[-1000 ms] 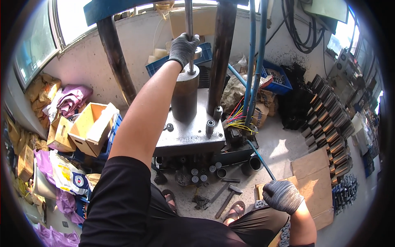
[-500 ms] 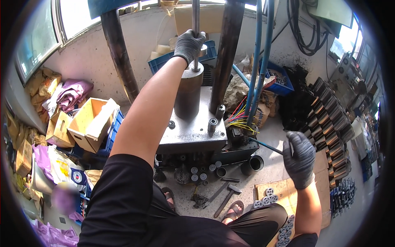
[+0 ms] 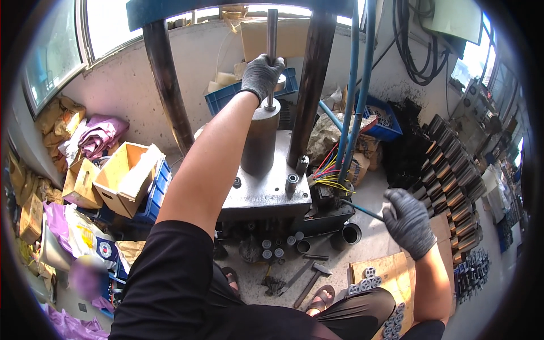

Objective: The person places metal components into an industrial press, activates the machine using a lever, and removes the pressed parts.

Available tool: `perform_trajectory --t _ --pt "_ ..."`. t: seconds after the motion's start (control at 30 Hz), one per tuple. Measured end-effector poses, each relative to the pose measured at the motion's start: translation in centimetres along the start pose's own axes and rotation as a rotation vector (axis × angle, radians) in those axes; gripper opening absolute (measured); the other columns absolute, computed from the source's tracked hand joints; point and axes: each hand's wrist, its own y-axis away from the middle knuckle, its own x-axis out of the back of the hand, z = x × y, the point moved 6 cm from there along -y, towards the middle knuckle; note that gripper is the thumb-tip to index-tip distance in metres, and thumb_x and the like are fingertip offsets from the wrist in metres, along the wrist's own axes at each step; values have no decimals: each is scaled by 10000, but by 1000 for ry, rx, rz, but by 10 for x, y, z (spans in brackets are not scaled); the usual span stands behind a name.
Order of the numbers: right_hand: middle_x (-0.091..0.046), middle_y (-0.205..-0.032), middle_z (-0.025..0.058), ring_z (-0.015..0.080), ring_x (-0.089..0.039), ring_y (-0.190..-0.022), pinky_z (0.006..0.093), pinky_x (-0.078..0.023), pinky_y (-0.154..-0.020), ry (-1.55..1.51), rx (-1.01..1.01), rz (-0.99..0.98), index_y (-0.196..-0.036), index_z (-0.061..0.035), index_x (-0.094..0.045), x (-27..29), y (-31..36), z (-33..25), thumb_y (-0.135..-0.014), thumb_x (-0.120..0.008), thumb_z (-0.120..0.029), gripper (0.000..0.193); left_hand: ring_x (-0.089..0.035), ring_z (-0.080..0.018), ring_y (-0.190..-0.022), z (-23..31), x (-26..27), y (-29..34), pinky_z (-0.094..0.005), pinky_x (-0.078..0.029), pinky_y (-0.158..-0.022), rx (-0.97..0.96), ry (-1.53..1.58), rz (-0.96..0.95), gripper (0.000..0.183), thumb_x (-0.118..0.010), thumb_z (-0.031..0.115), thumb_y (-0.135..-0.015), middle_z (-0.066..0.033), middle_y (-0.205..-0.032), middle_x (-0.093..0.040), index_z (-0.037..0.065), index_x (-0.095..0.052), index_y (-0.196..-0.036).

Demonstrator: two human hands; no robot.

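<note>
Left arm (image 3: pixel 205 154) outstretched, fingers (image 3: pixel 276 63) around rod (image 3: pixel 272 33)

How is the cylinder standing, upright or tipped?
Upright: the cylinder stands on the metal block, round top facing up, below the rod in the left hand.

A scuffed off-white wall (image 3: pixel 122 95) runs behind the work area, beneath a bright, pale-framed glass window (image 3: pixel 110 25) at the upper left. A second bright window (image 3: pixel 463 71) stands at the upper right, near looped black cables (image 3: pixel 403 39) hanging against the wall. The hard, speckled grey floor (image 3: pixel 374 184) carries sunlit patches at the right.
</note>
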Motion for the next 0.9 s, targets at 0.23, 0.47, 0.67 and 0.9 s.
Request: perform_trajectory --t 0.23,0.47,0.67,0.9 --pt "-715 -863 199 424 -703 -862 519 -571 -806 -236 -111 -871 -929 -68 -689 -58 129 -41 -960 -582 -335 290 -746 -390 -971 -1 -9 -4 -469 -566 -938 -28 41 14 471 -619 457 -994 -234 -978 -770 10 -738 -1082" --pt "-729 -872 194 421 -712 -844 504 -582 -798 -361 -212 -699 -1001 -71 -736 -47 106 -43 -957 -617 -327 285 -731 -294 -776 -9 -4 -6 -407 -573 -794 -64 16 80 424 -684 414 -1003 -178 -827 -755 -10 -705 -984" --pt "-734 -935 197 408 -715 -872 490 -582 -795 -409 -250 -481 -1070 -54 -747 -27 94 -36 -938 -692 -294 279 -733 -290 -769 -3 -9 -4 -407 -571 -782 -88 40 84 417 -674 406 -1008 -173 -813 -753 -10 -709 -989" --pt "-725 -872 186 415 -704 -843 503 -572 -774 -339 -204 -723 -970 -71 -725 -41 100 -38 -966 -635 -294 240 -754 -366 -940 -3 -3 0 -461 -569 -922 -30 15 26 460 -624 459 -1005 -218 -954 -775 18 -738 -1075"
